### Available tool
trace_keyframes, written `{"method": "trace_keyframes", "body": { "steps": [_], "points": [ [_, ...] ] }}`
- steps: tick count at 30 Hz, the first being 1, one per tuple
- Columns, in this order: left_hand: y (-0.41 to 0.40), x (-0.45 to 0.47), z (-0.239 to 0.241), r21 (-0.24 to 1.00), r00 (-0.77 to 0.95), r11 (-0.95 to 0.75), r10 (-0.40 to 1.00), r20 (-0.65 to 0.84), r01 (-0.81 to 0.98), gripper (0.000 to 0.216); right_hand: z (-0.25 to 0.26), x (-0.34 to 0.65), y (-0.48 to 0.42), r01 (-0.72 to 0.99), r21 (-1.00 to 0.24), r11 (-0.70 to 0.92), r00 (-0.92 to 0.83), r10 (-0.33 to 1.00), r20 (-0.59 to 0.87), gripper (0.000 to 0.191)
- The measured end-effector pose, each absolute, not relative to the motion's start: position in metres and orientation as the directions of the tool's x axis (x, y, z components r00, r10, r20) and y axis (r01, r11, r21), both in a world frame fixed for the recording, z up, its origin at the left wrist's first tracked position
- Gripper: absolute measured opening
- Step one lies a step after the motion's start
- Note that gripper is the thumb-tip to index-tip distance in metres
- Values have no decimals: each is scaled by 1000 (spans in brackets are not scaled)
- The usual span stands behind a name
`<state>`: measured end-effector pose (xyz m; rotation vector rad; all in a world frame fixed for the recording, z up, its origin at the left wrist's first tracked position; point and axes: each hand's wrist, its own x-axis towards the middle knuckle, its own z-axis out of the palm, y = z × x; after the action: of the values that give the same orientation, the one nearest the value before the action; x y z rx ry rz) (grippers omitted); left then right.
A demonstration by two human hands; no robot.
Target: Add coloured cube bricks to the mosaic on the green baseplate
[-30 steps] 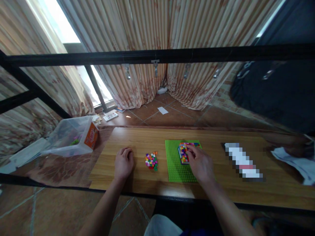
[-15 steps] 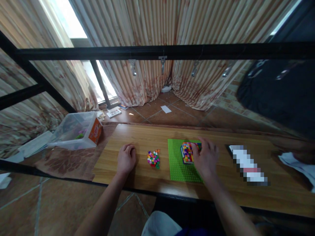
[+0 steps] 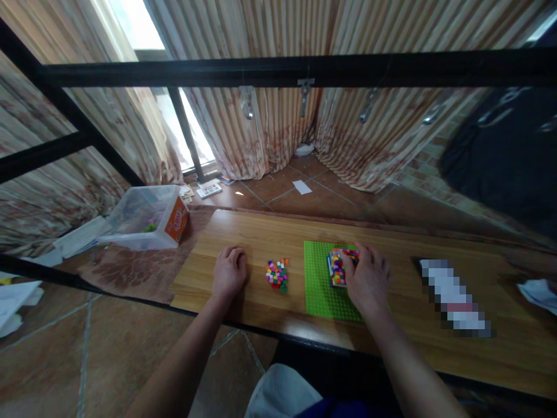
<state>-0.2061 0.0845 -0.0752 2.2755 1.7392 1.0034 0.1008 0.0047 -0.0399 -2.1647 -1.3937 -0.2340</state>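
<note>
A block built of multicoloured toy bricks [image 3: 337, 268] sits on a green studded baseplate [image 3: 314, 296]. My right hand [image 3: 369, 277] lies over its right side, thumb on the top and fingers curled round the far edge, hiding part of it. To the left, a loose pile of small coloured bricks [image 3: 277, 275] lies on the wooden table [image 3: 256, 232]. My left hand [image 3: 229, 271] rests on the tabletop left of the pile, apart from it, with its fingers curled in. Whether anything is inside those fingers is hidden.
A clear plastic bin [image 3: 143, 217] with an orange label stands on the mat beyond the table's left end. A blurred-out flat object [image 3: 455, 296] lies right of the baseplate, and white paper [image 3: 539, 293] farther right. A black metal bar [image 3: 278, 71] crosses ahead, with clips hanging.
The camera view has shifted slightly, so the scene sits a little farther right. Both hands keep nearly the same places, the right one still on the brick block.
</note>
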Motion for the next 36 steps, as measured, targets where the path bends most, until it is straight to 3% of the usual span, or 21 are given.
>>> {"method": "trace_keyframes", "body": {
  "steps": [5,9,14,18,23,28,32,36],
  "points": [
    [84,-206,-75,462,124,-338,892,434,820,18,-40,101,4,875,-365,-317,456,793,403,49],
    [84,-205,-74,469,134,-351,891,434,810,17,-39,105,1,887,-386,-255,428,767,478,48],
    [84,-204,-73,482,140,-354,895,423,801,16,-31,84,-14,911,-412,-25,295,739,606,36],
    [83,-204,-73,481,141,-352,896,421,803,15,-36,40,-33,872,-454,182,94,849,519,24],
    [82,-204,-72,472,143,-353,894,424,808,16,-56,-1,-36,854,-486,186,24,919,394,17],
    [82,-204,-72,482,138,-350,896,421,803,16,-66,-11,-26,896,-431,108,42,945,324,11],
    [82,-204,-73,491,128,-350,894,429,798,15,-67,-12,-23,897,-427,111,42,941,335,11],
    [83,-205,-73,480,122,-348,890,440,806,16,-62,-4,-29,842,-514,167,46,925,376,16]
  ]
}}
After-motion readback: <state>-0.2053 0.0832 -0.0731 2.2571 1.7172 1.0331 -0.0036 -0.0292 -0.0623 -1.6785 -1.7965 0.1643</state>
